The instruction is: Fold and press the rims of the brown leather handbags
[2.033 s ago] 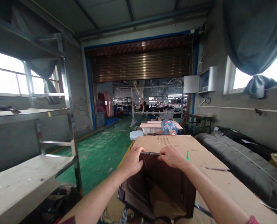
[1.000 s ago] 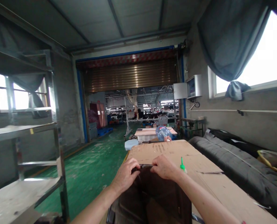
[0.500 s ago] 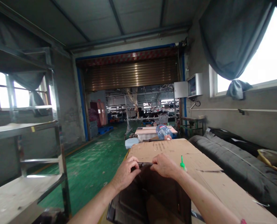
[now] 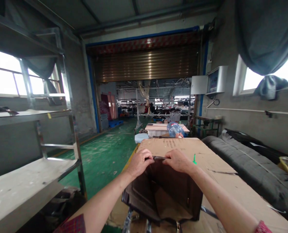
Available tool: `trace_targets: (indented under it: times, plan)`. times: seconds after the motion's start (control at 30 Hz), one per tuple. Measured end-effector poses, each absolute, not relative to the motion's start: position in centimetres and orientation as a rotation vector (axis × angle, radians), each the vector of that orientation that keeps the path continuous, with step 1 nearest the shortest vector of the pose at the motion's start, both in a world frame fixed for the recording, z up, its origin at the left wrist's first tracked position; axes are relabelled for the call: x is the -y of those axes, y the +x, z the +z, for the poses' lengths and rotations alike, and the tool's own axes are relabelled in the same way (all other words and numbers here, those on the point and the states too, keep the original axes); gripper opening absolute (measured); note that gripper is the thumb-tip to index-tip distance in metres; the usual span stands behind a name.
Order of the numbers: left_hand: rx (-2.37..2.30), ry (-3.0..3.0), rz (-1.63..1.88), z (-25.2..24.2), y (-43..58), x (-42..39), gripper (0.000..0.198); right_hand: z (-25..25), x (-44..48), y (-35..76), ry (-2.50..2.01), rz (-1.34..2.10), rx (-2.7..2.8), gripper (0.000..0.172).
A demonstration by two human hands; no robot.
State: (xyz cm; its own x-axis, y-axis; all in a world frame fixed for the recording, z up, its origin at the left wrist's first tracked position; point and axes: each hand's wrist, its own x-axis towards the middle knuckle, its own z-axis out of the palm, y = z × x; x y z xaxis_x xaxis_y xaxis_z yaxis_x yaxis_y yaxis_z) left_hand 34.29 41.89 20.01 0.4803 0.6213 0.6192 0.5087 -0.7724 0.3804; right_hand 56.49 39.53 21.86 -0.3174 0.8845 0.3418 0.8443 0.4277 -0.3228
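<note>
A dark brown bag (image 4: 175,191) stands on the cardboard-covered table with its mouth facing me, so its lining shows inside. My left hand (image 4: 141,161) pinches the far rim of the bag toward its left side. On the same rim, a little to the right, my right hand (image 4: 176,160) grips the edge with thumb and fingers. Wrapped straps and a metal clasp (image 4: 177,226) hang at the near side of the bag. Just beyond my right wrist stands a green nozzle (image 4: 194,159), its lower part hidden behind my arm.
Cardboard (image 4: 221,181) covers the table. Large grey rolls (image 4: 243,165) lie along the right wall. A metal shelf rack (image 4: 73,145) stands at left beside the green floor (image 4: 97,155). Water bottles (image 4: 175,130) lie beyond the table, before a half-raised roller shutter (image 4: 146,64).
My view has tipped down and turned slightly left. The bag's near side now shows more, with its mouth spread wider. Both hands keep hold of the far rim.
</note>
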Motion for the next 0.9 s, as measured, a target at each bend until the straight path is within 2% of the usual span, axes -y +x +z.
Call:
trace_targets:
  times: [0.7, 0.9]
  plan:
    - [-1.308, 2.535, 1.179, 19.8, 35.4, -41.9, 0.012, 22.2, -39.3, 56.2, -1.528, -0.017, 2.219, 0.028]
    - [-1.348, 2.547, 1.191, 19.7, 35.8, -42.3, 0.011, 22.3, -39.8, 54.9, -1.514, -0.050, 2.217, 0.020]
